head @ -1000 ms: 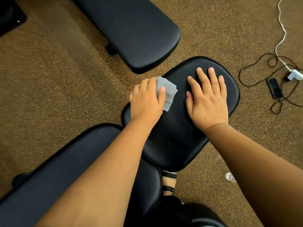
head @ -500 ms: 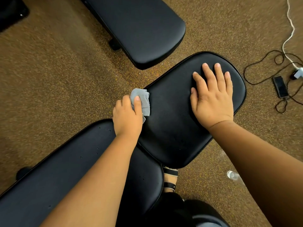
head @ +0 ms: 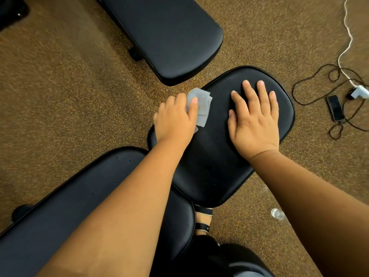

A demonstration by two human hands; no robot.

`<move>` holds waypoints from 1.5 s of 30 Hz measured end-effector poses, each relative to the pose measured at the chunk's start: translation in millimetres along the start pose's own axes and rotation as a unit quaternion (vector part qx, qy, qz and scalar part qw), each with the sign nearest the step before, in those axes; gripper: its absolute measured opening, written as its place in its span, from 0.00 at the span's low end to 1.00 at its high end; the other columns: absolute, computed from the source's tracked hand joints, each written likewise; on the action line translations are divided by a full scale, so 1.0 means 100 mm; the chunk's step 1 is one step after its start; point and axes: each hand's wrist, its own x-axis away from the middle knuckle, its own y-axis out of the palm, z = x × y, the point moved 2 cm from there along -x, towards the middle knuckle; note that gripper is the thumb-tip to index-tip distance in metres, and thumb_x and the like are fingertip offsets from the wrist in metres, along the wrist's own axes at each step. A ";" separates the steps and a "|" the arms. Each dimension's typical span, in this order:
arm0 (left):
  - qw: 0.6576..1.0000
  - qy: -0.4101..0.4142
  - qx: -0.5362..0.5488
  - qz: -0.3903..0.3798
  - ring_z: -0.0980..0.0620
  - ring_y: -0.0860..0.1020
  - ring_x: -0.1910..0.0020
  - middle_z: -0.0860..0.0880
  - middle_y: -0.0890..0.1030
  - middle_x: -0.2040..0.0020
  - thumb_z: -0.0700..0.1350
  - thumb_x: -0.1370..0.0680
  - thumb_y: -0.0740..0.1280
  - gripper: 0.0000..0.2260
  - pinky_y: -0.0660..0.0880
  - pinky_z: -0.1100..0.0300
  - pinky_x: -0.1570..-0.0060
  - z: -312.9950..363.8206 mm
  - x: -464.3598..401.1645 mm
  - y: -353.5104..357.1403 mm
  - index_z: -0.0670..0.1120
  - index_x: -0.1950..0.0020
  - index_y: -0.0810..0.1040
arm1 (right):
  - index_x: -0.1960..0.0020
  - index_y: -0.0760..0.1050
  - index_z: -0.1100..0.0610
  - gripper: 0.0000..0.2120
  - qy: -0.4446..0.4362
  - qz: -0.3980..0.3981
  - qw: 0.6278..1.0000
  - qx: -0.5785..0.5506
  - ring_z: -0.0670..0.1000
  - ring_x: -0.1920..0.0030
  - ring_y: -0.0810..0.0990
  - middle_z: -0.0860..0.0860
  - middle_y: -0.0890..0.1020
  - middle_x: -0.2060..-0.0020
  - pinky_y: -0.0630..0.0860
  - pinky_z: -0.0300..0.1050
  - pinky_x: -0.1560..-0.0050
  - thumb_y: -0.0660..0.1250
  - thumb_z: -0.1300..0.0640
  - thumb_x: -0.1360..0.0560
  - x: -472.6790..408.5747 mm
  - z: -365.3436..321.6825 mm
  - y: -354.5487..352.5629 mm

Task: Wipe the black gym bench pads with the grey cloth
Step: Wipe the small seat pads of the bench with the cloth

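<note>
Three black pads in view, and the wiping is somewhere in the middle as far as I can judge! Far left, the long pad [head: 60,212] lies under the left forearm with no cloth on it, and nothing in the picture shows whether it has been wiped. Moving across, the left hand [head: 174,120] presses the grey cloth [head: 200,105] flat on the seat pad [head: 209,166], right at its left edge, fingers laid over the bunched fabric with a fold sticking out past them. Next along, the right hand [head: 253,124] lies open and spread, palm down on the same pad, holding nothing, bracing the surface by the look of it. The upper pad [head: 165,35] sits apart and untouched for now. Off right, a phone [head: 335,107] and cables [head: 319,86] lie on the floor. My read: seat under way, others open.
</note>
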 end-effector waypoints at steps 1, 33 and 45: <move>1.000 -0.011 0.003 0.002 0.43 0.75 0.48 0.47 0.78 0.48 0.60 0.20 0.47 0.22 0.69 0.50 0.53 -0.11 0.04 0.00 0.48 0.47 0.74 | 0.28 0.67 0.55 0.21 0.000 0.000 1.000 0.001 0.62 0.24 0.57 0.56 0.64 0.25 0.50 0.60 0.24 0.55 0.50 0.19 0.00 0.00 0.00; 0.999 0.013 -0.037 0.024 0.39 0.52 0.23 0.40 0.55 0.22 0.55 0.17 0.48 0.27 0.54 0.40 0.26 -0.10 1.36 0.43 0.40 0.22 0.55 | 0.28 0.67 0.55 0.21 -0.005 -0.007 1.000 0.001 0.61 0.23 0.56 0.55 0.63 0.25 0.48 0.59 0.24 0.54 0.49 0.19 0.00 0.01 0.01; 0.897 -0.061 0.435 -0.052 0.64 0.71 0.34 0.55 0.76 0.36 0.31 0.22 0.57 0.24 0.66 0.69 0.35 -0.59 1.37 -0.20 0.50 0.29 0.69 | 0.31 0.70 0.60 0.20 -0.155 -0.041 0.977 -0.144 0.62 0.24 0.56 0.58 0.66 0.27 0.49 0.61 0.25 0.60 0.56 0.21 0.50 -0.66 -0.22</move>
